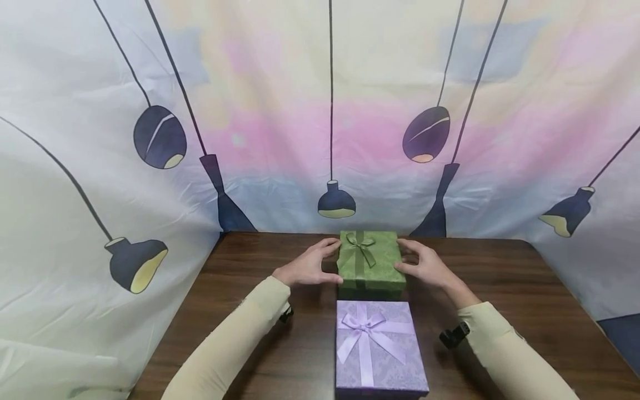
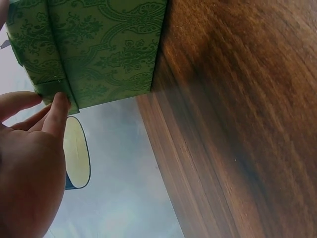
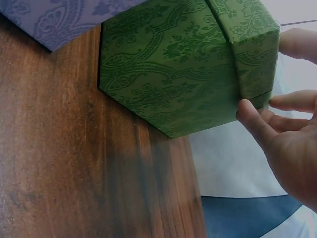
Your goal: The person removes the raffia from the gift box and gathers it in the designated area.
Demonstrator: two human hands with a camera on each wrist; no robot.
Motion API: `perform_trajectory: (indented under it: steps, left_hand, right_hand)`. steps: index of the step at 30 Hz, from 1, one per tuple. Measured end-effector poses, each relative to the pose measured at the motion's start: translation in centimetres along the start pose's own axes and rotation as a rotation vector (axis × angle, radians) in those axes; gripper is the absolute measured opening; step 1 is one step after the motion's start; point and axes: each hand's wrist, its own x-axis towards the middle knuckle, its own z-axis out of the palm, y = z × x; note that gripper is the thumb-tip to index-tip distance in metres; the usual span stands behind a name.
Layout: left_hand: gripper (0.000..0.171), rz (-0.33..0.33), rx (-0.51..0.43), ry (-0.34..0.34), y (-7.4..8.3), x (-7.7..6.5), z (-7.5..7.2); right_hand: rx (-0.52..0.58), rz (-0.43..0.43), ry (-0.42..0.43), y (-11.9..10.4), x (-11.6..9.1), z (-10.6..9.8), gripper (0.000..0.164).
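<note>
A green gift box (image 1: 385,253) with a satin ribbon and bow stands near the table's far edge, its lid (image 3: 255,54) seated on the patterned base. My left hand (image 1: 312,264) holds the lid from the left side, thumb toward the front and fingers toward the back. In the left wrist view, its fingertips are right at the lid's lower rim. Opposite it, my right hand (image 1: 425,264) grips the lid's right side, thumb and fingers spread along the edge. Just in front of the green box lies a lidded purple gift box (image 1: 392,375) with a lilac bow.
Both boxes stand on a dark wood table (image 1: 280,355). Behind it hangs a pale cloth backdrop (image 1: 280,139) printed with pendant lamps, reaching down to the table's far edge. A small black wrist device (image 1: 454,335) sits by the right sleeve.
</note>
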Motion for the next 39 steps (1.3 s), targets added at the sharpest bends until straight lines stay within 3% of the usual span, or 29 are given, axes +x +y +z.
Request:
perform_trajectory:
  steps: [8, 17, 26, 32, 39]
  left_hand:
    - [0.099, 0.031, 0.000, 0.034, 0.1, 0.1, -0.6]
    - [0.099, 0.074, -0.006, 0.077, 0.7, 0.1, -1.3]
    - [0.099, 0.090, -0.071, 0.088, 1.0, -0.5, -1.5]
    - [0.100, 0.077, -0.114, 0.065, 1.2, -0.6, -1.6]
    - [0.102, 0.076, -0.150, 0.087, 1.4, -0.7, -2.0]
  right_hand:
    - [-0.002, -0.025, 0.018, -0.1, -0.1, -0.6, 0.066]
    - [-0.077, -0.119, 0.071, -0.6, 0.0, -1.5, 0.060]
    - [0.041, -0.133, 0.061, -1.1, -0.2, -1.2, 0.059]
    - [0.068, -0.102, 0.054, -1.5, -0.5, -1.5, 0.061]
    - [0.121, -0.085, 0.059, -2.3, -0.6, -1.9, 0.064]
